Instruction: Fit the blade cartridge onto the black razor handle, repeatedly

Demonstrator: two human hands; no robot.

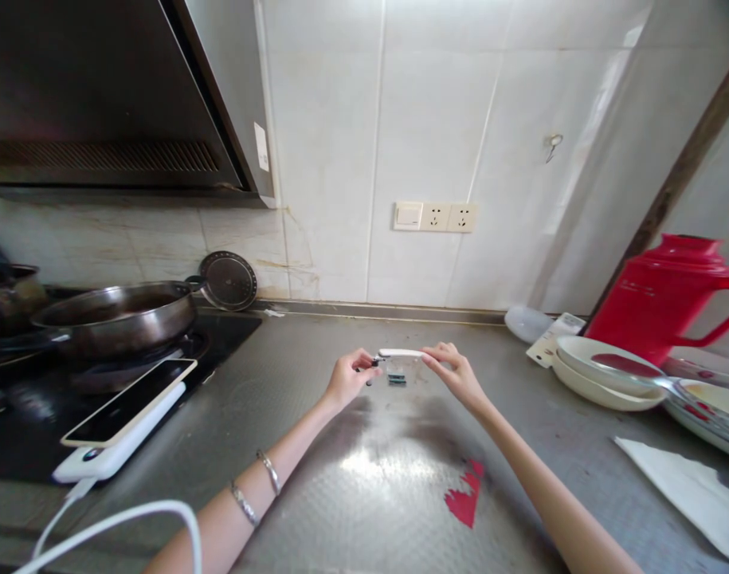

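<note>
Above the steel counter, a slim white-handled tool [401, 353] is held level between my two hands. My left hand [350, 375] is closed in a pinch on its dark metal end, whose exact form is too small to make out. My right hand [456, 373] is closed on the other end of the white handle, with thumb and fingertips. Just below the tool, a small clear packet with dark greenish strips [397, 380] shows between the hands. Closer to me, a torn piece of red paper [467, 496] lies on the counter.
On the left, a steel pan [122, 319] stands on the black stove [17, 430]. A phone [131, 401] rests on a white power bank [125, 442] with a cable. On the right are bowls [597, 387], a red thermos [656, 299] and a white paper sheet [690, 490].
</note>
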